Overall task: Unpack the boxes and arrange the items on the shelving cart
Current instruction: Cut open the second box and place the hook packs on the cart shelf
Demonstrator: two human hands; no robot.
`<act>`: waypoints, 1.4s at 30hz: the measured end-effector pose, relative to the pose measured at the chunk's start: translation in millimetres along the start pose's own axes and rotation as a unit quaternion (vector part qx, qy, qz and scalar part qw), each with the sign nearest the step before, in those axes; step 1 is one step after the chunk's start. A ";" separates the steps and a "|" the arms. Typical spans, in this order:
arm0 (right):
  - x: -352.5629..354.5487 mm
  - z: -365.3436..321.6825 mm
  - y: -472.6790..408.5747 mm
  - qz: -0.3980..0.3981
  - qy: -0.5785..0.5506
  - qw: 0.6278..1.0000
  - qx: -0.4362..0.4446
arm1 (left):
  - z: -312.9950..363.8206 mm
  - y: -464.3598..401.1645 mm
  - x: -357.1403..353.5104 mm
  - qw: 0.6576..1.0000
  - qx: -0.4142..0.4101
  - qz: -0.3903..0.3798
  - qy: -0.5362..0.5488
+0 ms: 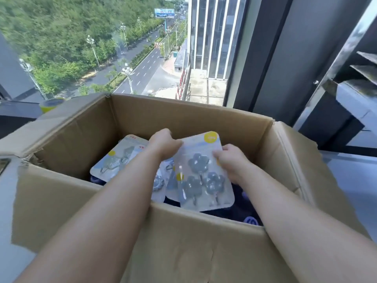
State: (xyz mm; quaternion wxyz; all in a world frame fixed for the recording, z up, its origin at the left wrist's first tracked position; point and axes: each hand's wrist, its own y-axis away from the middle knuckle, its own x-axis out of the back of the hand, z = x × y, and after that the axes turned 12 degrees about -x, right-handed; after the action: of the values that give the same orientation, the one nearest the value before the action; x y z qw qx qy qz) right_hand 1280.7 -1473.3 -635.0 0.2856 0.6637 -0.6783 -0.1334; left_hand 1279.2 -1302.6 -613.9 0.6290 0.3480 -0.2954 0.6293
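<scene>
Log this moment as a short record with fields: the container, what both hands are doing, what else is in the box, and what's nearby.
container: open cardboard box, flaps folded out
held item: pack of flower-shaped hooks, raised and tilted inside the box
left hand: grips the pack's upper left edge
right hand: grips the pack's right edge
also in box: more hook packs lying on dark blue items
nearby: metal rack at right, window behind the box
</scene>
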 end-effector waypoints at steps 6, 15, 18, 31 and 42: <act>14.1 -11.2 -5.8 0.148 -0.134 0.975 0.098 | -10.0 5.7 -1.9 0.990 0.036 -0.123 0.062; 27.0 -11.6 2.7 0.271 -0.146 0.938 0.161 | 13.8 21.2 -22.6 0.968 0.048 -0.206 -0.137; 27.4 -9.7 4.7 0.261 -0.154 0.943 0.136 | 17.0 25.4 -27.7 0.959 0.068 -0.255 -0.099; 24.9 -10.4 12.2 0.200 -0.122 0.970 0.058 | 29.6 38.8 4.0 0.920 0.029 -0.042 0.389; 64.2 -27.3 67.8 0.056 -0.078 0.990 0.104 | 49.4 91.0 8.4 0.903 -0.047 0.031 0.425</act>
State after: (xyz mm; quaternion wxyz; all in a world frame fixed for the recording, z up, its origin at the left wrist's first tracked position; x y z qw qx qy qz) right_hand 1243.1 -1524.9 -561.6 0.1679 0.6387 -0.7446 -0.0972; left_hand 1191.9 -1340.8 -572.3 0.6905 0.0075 -0.0399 0.7222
